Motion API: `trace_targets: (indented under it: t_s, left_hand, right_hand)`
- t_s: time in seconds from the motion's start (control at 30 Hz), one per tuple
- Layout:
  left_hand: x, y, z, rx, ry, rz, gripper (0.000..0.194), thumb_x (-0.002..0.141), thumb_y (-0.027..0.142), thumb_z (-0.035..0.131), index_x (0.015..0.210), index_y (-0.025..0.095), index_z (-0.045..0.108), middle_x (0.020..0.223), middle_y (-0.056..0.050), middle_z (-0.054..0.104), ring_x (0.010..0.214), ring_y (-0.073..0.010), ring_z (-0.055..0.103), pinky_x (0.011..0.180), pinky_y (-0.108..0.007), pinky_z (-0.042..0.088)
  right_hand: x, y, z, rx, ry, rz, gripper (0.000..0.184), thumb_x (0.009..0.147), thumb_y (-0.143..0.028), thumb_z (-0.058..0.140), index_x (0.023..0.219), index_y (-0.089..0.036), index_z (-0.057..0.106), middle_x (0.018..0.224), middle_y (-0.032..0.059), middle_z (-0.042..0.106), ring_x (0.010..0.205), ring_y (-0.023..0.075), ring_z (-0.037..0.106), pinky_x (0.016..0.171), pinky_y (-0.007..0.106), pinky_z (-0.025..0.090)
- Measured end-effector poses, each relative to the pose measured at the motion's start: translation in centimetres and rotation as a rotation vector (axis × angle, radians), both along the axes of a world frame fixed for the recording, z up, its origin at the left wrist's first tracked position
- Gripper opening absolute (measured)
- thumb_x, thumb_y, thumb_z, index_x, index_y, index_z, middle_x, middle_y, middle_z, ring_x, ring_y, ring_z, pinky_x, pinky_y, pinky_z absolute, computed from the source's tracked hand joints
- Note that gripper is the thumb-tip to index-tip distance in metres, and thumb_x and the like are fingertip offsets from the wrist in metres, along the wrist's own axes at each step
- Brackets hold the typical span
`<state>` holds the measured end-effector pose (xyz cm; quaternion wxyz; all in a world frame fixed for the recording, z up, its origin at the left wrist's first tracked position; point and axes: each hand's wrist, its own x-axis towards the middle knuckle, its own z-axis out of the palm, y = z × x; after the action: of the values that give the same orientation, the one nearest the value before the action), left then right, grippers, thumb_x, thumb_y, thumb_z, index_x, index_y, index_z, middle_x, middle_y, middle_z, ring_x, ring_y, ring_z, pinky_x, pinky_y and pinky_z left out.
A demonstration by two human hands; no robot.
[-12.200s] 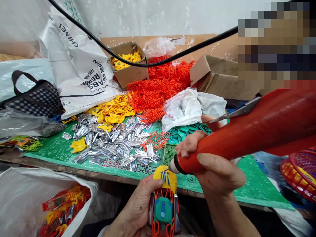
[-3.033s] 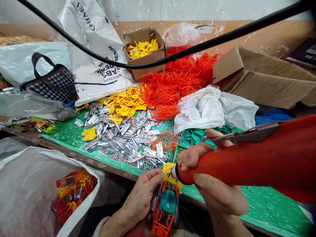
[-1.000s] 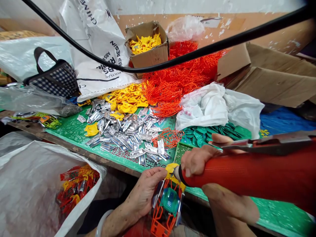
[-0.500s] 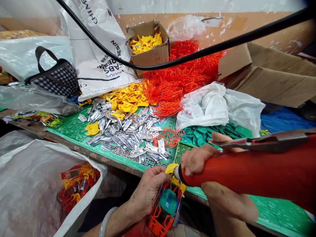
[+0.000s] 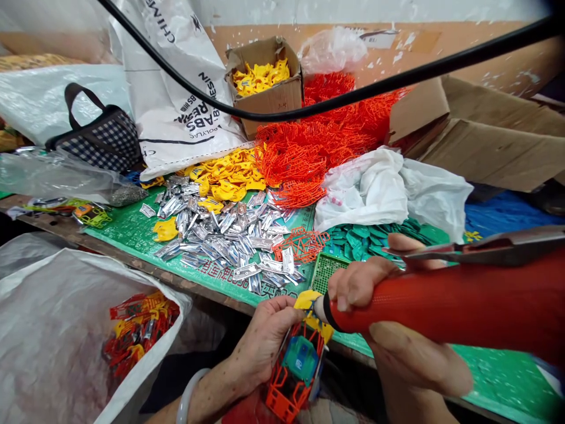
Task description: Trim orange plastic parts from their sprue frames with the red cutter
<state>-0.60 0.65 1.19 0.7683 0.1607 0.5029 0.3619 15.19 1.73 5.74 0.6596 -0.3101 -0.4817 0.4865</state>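
Note:
My left hand (image 5: 267,333) is closed on the side of a toy car (image 5: 289,368), an orange cage-like frame with a teal cab piece and a yellow part (image 5: 308,299) at its far end. My right hand (image 5: 359,282) wraps round a red power screwdriver (image 5: 441,303) that has a metal lever along its top. The screwdriver's pale nose touches or nearly touches the yellow part beside my left thumb. The bit itself is hidden.
Behind my hands lie silver plates (image 5: 229,235), yellow parts (image 5: 229,176), orange frames (image 5: 300,153) and teal pieces (image 5: 357,241). A green basket (image 5: 324,274) stands close by. At left is a white sack (image 5: 66,306) with assembled toys. A black cable (image 5: 273,116) hangs across the view.
My right hand and the screwdriver have shifted slightly to the right, and the screwdriver's rear end is a little higher. My left hand and the toy car stay almost in place.

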Motion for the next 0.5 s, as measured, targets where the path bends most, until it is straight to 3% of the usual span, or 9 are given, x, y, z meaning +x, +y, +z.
trace_targets:
  t_s: [0.33,0.5]
  left_hand:
    - [0.27,0.0,-0.15,-0.003,0.016,-0.016,0.023,0.054,0.026,0.082,0.06,0.014,0.063,0.052,0.003,0.059,0.047,-0.0083,0.047,0.048,-0.021,0.034]
    - [0.25,-0.13,-0.01,0.039,-0.009,-0.031,0.011,0.06,0.023,0.072,0.061,0.014,0.067,0.053,0.001,0.061,0.049,-0.0101,0.048,0.05,-0.022,0.036]
  right_hand:
    - [0.3,0.08,0.06,0.009,-0.003,0.049,0.066,0.075,-0.02,0.072,0.133,-0.037,0.044,0.076,-0.0026,0.062,0.063,0.0191,0.062,0.07,0.042,0.055]
    - [0.5,-0.12,-0.32,0.0,-0.025,0.054,0.07,0.074,-0.025,0.074,0.136,-0.036,0.044,0.077,-0.0016,0.064,0.063,0.0206,0.062,0.069,0.044,0.056]
